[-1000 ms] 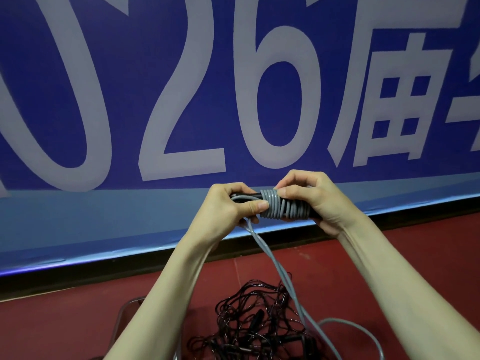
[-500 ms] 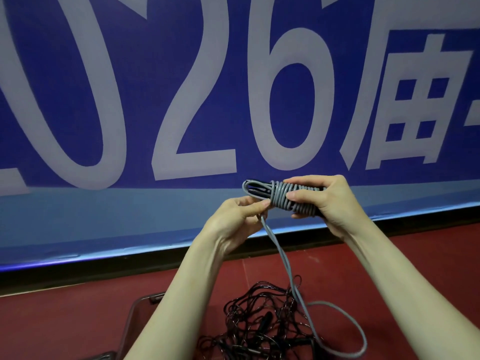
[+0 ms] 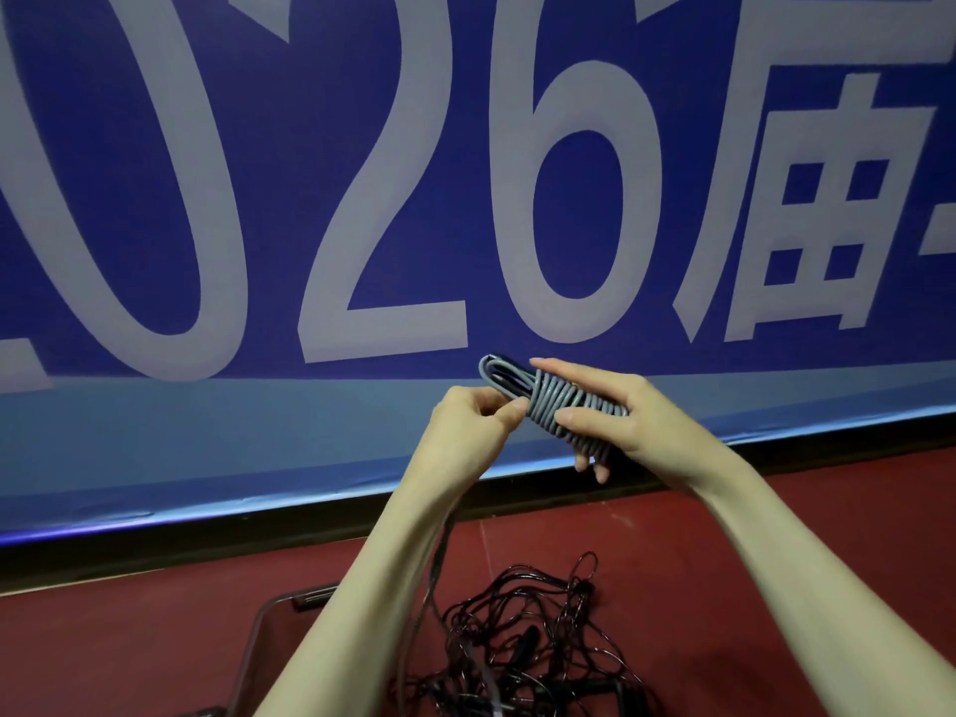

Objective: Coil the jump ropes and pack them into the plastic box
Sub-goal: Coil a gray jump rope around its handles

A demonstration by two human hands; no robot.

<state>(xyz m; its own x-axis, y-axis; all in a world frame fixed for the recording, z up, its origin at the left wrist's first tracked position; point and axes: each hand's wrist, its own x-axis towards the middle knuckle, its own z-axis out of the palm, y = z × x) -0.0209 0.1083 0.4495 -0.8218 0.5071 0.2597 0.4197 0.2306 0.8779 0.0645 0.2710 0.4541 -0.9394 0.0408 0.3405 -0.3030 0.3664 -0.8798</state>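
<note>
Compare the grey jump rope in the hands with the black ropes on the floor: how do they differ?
The grey jump rope is thick and wound into a tight bundle; the black ropes are thin and lie in a loose tangle. The grey one is held up, the right hand gripping the bundle and the left hand pinching its loose strand; the black ones lie untouched on the red floor. Neither is in a box yet.

Blue banner (image 3: 258, 147) with large pale numerals "026" and Chinese characters fills the background; a lighter blue band (image 3: 207, 447) runs along its foot. Below the banner, a black baseboard strip (image 3: 155, 548), then dark red floor (image 3: 103, 654).
</note>
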